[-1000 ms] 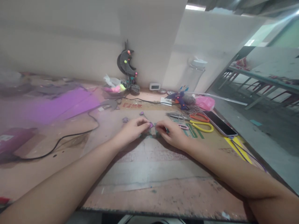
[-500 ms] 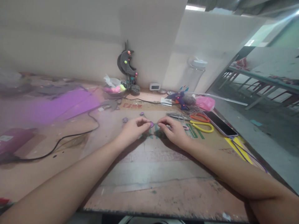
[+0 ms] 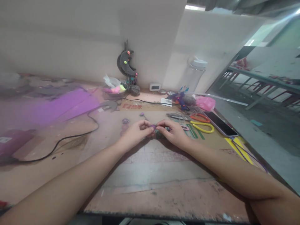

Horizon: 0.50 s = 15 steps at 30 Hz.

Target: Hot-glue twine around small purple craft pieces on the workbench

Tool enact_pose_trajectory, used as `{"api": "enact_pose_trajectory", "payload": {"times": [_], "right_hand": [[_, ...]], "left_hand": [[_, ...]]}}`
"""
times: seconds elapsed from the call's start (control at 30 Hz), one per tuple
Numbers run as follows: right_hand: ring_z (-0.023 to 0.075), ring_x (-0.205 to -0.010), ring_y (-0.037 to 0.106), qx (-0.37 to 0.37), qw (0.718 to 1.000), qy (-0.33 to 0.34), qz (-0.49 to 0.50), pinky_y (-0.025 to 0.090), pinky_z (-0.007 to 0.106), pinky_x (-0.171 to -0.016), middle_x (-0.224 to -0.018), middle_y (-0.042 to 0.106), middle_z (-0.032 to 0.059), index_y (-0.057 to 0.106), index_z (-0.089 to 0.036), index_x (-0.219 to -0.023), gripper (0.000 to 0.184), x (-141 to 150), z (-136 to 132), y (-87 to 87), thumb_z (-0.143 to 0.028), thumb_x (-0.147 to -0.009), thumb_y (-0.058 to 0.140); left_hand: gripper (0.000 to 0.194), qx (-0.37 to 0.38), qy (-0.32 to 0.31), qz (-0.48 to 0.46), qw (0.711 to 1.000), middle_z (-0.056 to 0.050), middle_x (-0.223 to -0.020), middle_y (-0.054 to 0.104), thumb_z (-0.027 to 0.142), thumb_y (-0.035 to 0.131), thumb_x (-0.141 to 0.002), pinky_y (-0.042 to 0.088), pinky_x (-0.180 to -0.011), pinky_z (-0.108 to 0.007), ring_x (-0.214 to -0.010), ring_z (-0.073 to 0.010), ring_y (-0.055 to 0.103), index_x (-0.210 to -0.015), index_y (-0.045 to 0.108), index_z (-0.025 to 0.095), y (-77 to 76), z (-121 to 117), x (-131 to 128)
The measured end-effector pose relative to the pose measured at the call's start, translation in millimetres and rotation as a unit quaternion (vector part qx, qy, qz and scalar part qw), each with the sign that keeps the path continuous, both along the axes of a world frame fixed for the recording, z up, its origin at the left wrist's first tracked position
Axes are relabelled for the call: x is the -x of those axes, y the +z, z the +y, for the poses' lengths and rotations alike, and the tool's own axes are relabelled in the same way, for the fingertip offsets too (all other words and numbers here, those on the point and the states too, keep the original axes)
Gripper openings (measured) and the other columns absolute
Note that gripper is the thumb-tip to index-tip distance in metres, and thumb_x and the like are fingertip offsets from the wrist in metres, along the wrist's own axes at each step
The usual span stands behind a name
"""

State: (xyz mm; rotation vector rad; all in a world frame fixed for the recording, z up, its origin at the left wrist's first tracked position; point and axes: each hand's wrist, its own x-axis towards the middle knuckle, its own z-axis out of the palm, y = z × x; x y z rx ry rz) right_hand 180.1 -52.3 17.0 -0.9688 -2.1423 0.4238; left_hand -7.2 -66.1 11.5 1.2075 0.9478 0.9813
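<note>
Purple piece between hands (pink stuff in bowl)

Phone lies right of the right hand, glue gun behind both, bottle behind that, bowl over left!

Worn pinkish table; on it purple sheets, black cable, cardboard, bowl.

No word or number reads clearly. Beyond the left hand, flat brown cardboard bears blurred red characters; beside the right hand, partly hidden green lettering. Far left of both, a purple block-shaped object carries an illegible white label.
</note>
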Motion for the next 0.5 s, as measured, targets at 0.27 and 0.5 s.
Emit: {"api": "enact_pose_trajectory", "payload": {"times": [0.27,0.5], "right_hand": [[0.0148,-0.069,0.062,0.001,1.000,0.004,-0.004,0.047,0.025,-0.065,-0.076,0.069,0.0020,0.064,-0.019,-0.084,0.012,1.3,-0.7,0.1,-0.026,-0.088,0.056],[0.0167,-0.076,0.061,-0.041,0.999,-0.007,0.010,0.049,0.029,-0.071,-0.083,0.067,0.0038,0.062,-0.019,-0.091,0.010,-1.6,-1.1,0.2,-0.023,-0.089,0.053]], "left_hand": [[0.023,-0.038,0.004,0.048,0.998,0.001,-0.069,0.063,0.038,0.067,-0.077,0.043,-0.064,-0.024,-0.063,-0.0110,0.057,-0.082,0.059,0.017,-0.6,0.5,2.0],[0.019,-0.043,0.017,0.073,0.996,0.000,-0.070,0.062,0.035,0.065,-0.078,0.043,-0.064,-0.025,-0.063,-0.0111,0.056,-0.080,0.058,0.017,-2.3,1.8,3.8]]}}
